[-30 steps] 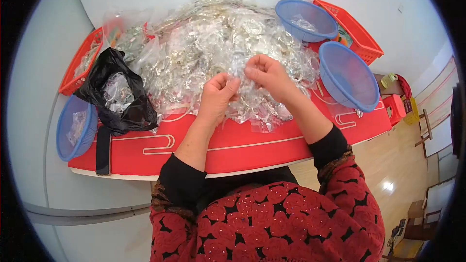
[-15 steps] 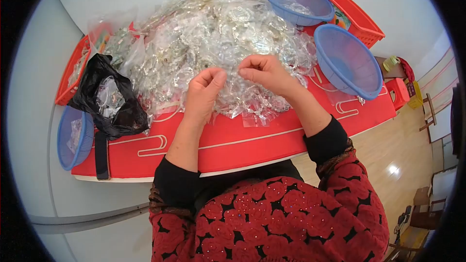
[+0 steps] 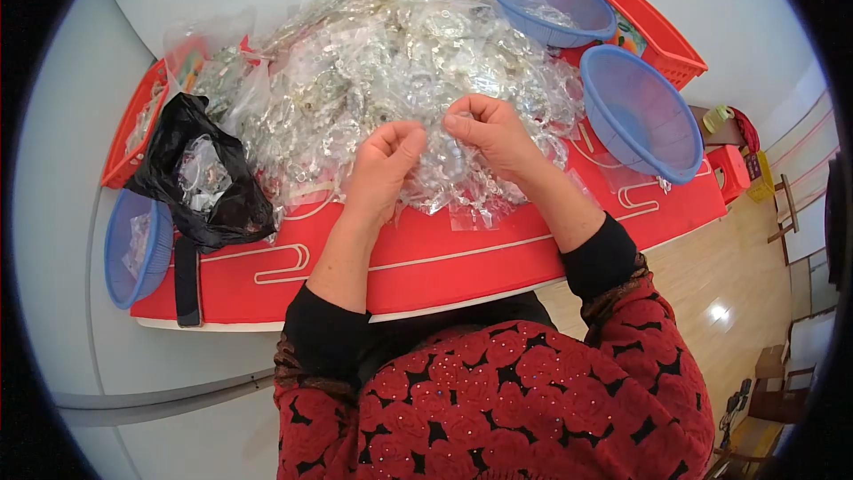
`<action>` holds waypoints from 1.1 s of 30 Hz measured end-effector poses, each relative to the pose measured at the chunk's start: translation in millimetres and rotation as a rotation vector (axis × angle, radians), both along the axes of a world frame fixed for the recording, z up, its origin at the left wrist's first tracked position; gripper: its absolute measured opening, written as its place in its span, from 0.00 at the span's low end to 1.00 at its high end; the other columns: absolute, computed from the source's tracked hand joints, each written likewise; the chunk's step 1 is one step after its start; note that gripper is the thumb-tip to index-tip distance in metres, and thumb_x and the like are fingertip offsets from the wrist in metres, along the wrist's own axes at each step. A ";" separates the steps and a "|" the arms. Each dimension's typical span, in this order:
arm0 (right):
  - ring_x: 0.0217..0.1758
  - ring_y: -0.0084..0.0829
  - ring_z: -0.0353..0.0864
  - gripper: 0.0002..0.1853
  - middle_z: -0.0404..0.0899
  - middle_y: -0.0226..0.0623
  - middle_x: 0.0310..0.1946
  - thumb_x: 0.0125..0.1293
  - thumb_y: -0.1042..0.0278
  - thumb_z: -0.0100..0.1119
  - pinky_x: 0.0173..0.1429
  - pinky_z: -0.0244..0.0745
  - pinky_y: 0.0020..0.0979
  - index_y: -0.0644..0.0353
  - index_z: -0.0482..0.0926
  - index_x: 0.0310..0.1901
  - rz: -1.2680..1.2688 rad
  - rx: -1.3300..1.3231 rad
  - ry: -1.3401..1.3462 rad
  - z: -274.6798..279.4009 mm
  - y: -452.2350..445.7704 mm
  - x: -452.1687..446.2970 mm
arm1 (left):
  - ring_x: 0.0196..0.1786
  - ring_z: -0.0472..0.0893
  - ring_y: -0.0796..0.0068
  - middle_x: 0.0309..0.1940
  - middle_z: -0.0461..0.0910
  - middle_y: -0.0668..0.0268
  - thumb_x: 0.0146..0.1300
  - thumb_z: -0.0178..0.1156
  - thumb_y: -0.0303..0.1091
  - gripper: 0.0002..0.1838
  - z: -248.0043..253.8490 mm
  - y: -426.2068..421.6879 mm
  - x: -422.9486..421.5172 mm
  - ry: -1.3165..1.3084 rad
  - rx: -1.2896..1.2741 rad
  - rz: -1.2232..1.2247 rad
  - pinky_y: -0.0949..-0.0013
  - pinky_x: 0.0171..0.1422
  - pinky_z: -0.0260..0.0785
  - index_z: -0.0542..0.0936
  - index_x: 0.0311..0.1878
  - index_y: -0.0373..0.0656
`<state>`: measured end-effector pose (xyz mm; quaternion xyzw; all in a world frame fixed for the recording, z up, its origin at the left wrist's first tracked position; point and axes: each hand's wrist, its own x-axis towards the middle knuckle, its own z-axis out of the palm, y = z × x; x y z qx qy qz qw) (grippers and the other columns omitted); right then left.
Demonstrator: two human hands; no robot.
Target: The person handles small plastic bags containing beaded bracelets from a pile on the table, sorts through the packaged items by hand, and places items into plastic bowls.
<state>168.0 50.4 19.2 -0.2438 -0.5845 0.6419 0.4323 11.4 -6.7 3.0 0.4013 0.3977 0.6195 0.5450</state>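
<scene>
A large heap of small clear plastic bags (image 3: 355, 62) with shiny silvery pieces in them covers the back and middle of the red table (image 3: 462, 271). Over the front of this heap, my left hand (image 3: 385, 169) is closed, thumb against the bent fingers. To its right, my right hand (image 3: 493, 135) pinches thumb and forefinger together, a short gap from the left. Anything between the fingertips is too small and too clear to tell from the shiny bags behind.
A black plastic bag (image 3: 160, 156) holding clear packets stands at left, beside a red basket (image 3: 124, 151) and a blue basket (image 3: 115, 253). A black strap (image 3: 187, 289) lies at the front left. At right are two blue baskets (image 3: 640, 116) and a red crate (image 3: 644, 18).
Both hands keep their pinched shape and have shifted slightly to the right. The whole view has shifted a little too. The heap and baskets look the same.
</scene>
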 end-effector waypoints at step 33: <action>0.17 0.14 0.67 0.08 0.72 0.24 0.19 0.55 0.64 0.58 0.18 0.59 0.16 0.60 0.76 0.31 0.097 -0.032 -0.269 3.9 -2.6 3.0 | 0.24 0.66 0.90 0.23 0.71 0.77 0.58 0.56 0.38 0.09 -5.9 -0.5 -0.7 0.120 0.053 0.071 0.83 0.26 0.58 0.75 0.34 0.43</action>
